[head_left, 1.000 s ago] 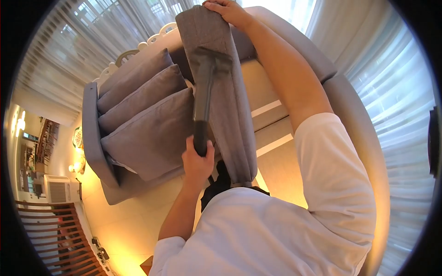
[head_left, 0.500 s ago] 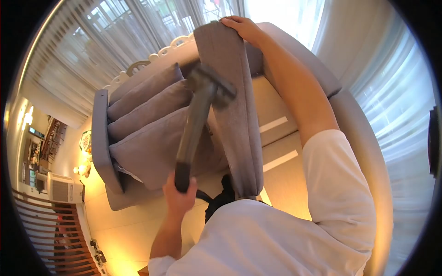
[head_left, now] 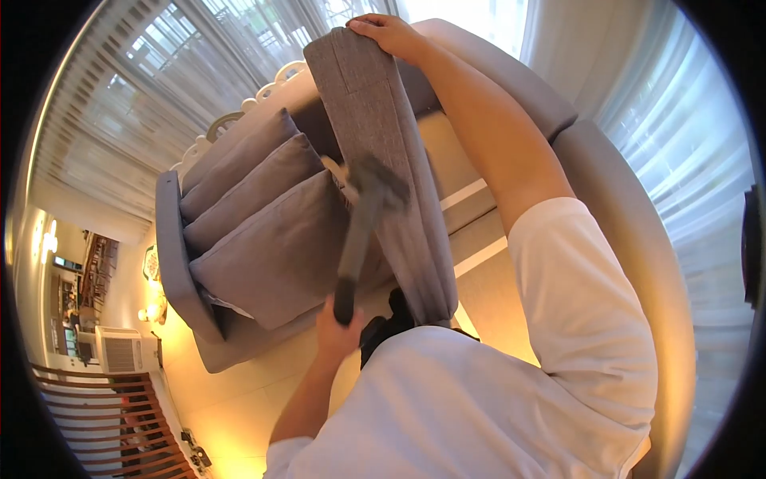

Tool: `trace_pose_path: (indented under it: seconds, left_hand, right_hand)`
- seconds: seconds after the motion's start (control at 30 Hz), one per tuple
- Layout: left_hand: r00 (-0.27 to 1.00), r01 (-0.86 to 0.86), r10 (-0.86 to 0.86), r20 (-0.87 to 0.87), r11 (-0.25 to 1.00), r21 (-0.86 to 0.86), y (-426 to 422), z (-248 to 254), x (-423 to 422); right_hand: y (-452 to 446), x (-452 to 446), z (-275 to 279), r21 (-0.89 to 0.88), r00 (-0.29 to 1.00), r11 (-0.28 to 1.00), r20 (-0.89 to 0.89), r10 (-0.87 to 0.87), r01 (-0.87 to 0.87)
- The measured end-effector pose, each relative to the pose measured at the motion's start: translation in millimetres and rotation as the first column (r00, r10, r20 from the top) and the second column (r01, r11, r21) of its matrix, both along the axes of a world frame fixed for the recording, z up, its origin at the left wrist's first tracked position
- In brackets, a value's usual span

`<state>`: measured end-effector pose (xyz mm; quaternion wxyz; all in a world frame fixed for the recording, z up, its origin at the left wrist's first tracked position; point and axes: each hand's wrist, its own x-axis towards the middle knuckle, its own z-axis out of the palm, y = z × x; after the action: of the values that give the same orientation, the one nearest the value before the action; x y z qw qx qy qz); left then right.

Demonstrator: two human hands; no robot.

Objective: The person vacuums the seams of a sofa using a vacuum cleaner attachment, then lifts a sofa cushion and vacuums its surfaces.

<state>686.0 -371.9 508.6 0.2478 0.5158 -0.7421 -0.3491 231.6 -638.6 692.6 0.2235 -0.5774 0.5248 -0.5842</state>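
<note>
A grey sofa cushion stands on its edge in front of me. My right hand grips its far upper corner, fingers bent over the edge. Low in the view, my left hand is closed around the black handle end of a dark grey vacuum cleaner nozzle. The wide head of the nozzle is blurred and lies against the cushion's broad side, about midway along it. To the left, several loose grey pillows lean in a row inside the sofa's armrest.
Beyond the cushion, the bare sofa base shows to the right, bordered by a curved backrest. Sheer curtains hang behind. A slatted wooden rail and a white boxy appliance are at lower left.
The nozzle head has moved down along the cushion toward me, and my left hand has shifted slightly right and down. My right hand keeps its grip; the whole view has shifted a little.
</note>
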Motion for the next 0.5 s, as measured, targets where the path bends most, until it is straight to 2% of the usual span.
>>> trace_pose_path:
  seconds: [0.07,0.17,0.2,0.23,0.3,0.37,0.43,0.5]
  left_hand:
    - [0.997,0.060,-0.060,0.041,0.998,0.016,19.7,4.1,20.2]
    - [0.986,-0.023,0.011,-0.166,0.997,-0.071,22.9,28.2,29.8]
    - [0.972,-0.050,0.018,-0.236,0.991,-0.128,8.4,30.4,24.6]
    - [0.981,-0.058,0.029,-0.190,0.987,-0.149,-2.5,54.0,6.3]
    - [0.989,-0.070,0.046,-0.142,0.983,-0.169,-21.1,87.8,-32.9]
    - [0.992,-0.040,0.050,-0.113,0.995,0.090,-33.1,96.6,-58.1]
    - [0.996,-0.017,0.025,-0.086,0.995,0.098,-22.5,70.4,-42.5]
    - [0.999,0.035,-0.031,-0.030,0.990,0.136,-8.8,48.5,-8.8]
  right_hand:
    - [2.4,-3.8,-1.2,-0.013,0.999,0.999,-0.015,-0.032,0.032]
    - [7.0,2.3,1.8,-0.050,0.998,0.999,-0.059,-0.004,0.001]
    - [7.8,6.7,4.2,0.007,1.000,1.000,-0.017,-0.008,0.008]
    - [7.6,10.5,6.9,0.062,1.000,0.998,0.024,-0.015,0.014]
    - [1.1,13.0,4.1,0.041,1.000,0.999,0.027,0.015,-0.016]
    - [-4.2,13.2,-3.1,0.022,0.999,0.999,0.029,0.036,-0.037]
    - [-11.5,9.5,-3.2,-0.089,0.992,0.996,-0.125,-0.029,0.018]
    - [-10.3,10.2,-0.7,-0.099,0.994,0.995,-0.110,-0.018,0.007]
